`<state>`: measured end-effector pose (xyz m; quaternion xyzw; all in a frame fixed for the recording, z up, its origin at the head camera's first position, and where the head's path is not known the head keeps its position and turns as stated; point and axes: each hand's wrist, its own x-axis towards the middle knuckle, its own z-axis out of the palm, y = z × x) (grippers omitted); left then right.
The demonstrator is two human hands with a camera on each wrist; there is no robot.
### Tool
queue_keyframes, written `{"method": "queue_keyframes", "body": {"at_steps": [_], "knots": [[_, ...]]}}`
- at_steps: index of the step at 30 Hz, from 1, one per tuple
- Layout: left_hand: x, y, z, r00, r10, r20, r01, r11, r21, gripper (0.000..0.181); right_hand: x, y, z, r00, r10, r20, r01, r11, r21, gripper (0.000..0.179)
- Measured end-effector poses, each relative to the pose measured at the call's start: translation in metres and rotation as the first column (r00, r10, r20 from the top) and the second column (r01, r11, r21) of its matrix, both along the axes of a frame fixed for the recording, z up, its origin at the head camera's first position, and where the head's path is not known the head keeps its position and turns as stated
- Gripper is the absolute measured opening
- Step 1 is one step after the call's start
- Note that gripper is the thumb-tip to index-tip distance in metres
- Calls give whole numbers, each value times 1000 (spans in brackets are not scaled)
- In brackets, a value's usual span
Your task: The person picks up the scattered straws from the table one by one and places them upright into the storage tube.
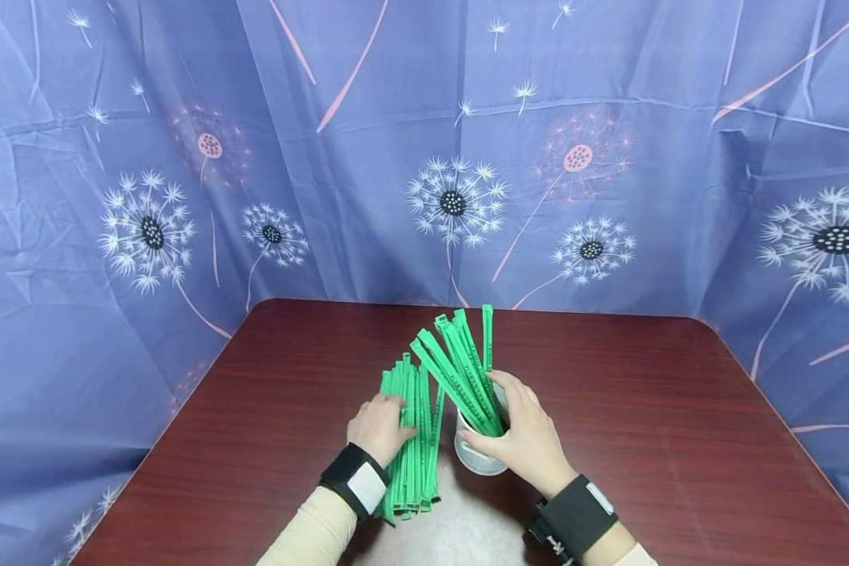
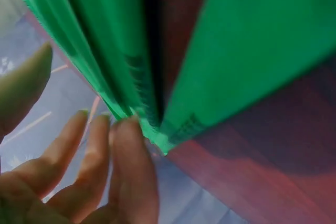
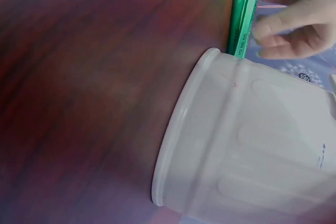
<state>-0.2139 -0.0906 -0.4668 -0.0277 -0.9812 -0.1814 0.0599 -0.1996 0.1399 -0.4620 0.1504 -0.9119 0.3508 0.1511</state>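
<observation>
Long, thin green wrapped straws point(image 1: 416, 440) with dark print lie in a bundle on the table. My left hand point(image 1: 376, 428) rests at the bundle's left side, thumb spread apart. In the left wrist view its fingertips point(image 2: 128, 129) meet the edge of the straws point(image 2: 105, 30). Just right of the bundle stands a white cup point(image 1: 479, 462), with more green straws point(image 1: 467, 373) leaning out of it, mostly to the left. My right hand point(image 1: 527, 436) grips the cup around its rim, thumb on the near side. The right wrist view shows the ribbed cup wall point(image 3: 262, 135).
The dark red wood-grain table point(image 1: 651, 409) extends to both sides and behind the cup. A blue curtain point(image 1: 368, 196) with dandelion prints hangs along the back and both sides. Black bands point(image 1: 576, 519) circle both wrists.
</observation>
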Motion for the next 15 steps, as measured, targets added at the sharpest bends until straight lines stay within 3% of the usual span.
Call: {"method": "queue_keyframes", "body": {"at_steps": [5,15], "knots": [[-3,-6,-2,999,0,39,-1,1000,20,42,0,0,0,1000,1,-3,-1,1000,-3,90],[-5,-11,-2,999,-41,9,40,997,67,32,1,-1,1,1000,-2,0,2,1000,-1,90]]}}
